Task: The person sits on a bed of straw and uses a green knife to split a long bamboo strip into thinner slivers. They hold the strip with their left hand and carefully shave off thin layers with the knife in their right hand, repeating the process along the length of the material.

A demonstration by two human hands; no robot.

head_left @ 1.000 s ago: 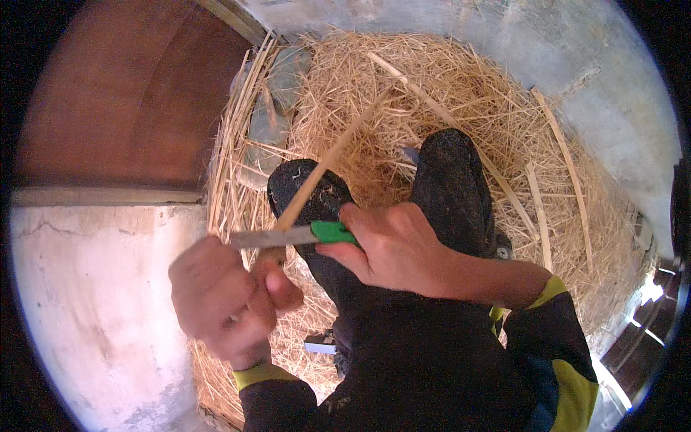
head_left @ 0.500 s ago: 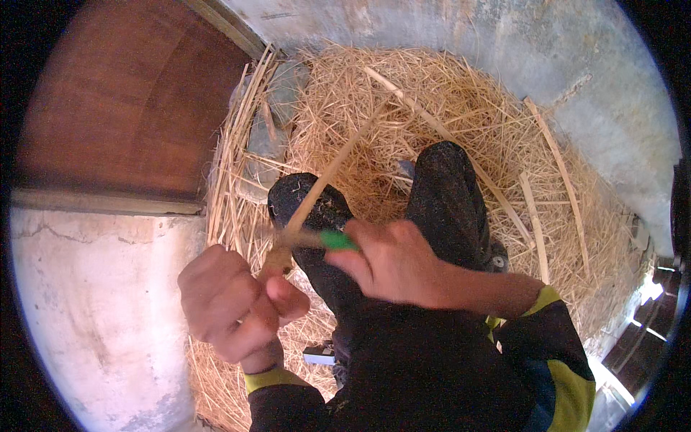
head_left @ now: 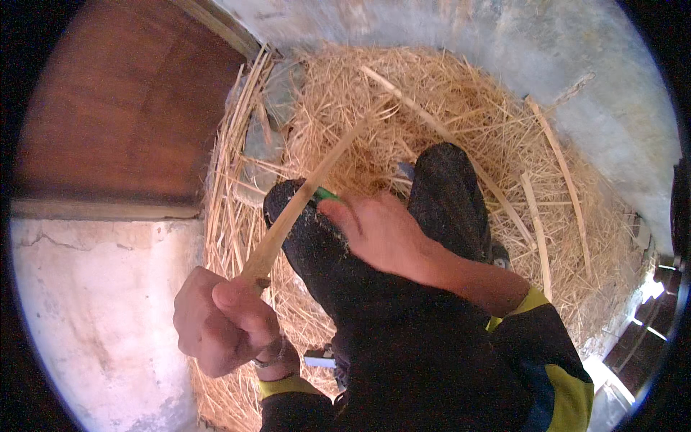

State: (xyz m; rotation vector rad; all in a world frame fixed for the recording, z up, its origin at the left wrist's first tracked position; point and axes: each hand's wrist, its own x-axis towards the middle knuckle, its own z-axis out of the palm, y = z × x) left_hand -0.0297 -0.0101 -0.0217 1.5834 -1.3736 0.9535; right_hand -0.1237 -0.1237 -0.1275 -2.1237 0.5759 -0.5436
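Observation:
My left hand (head_left: pixel 224 320) is closed around the lower end of a pale bamboo strip (head_left: pixel 288 216), which slants up and away over my left knee. In my right hand (head_left: pixel 381 234) is a knife with a green handle (head_left: pixel 326 194), held against the strip's right side about midway along it. The blade is mostly hidden by the strip. The strip's far end reaches over the straw and curled shavings.
Straw and shavings (head_left: pixel 338 79) cover the floor around my legs. Loose pale strips (head_left: pixel 558 165) lie to the right, and a bundle of thin strips (head_left: pixel 230 144) lies left beside grey stones (head_left: pixel 263 137). A brown door panel (head_left: pixel 122 108) and plastered walls (head_left: pixel 101 309) enclose the corner.
My right hand and the knife have moved away from me, farther up along the strip. My left hand has turned and come slightly lower, so more of the strip's near end shows.

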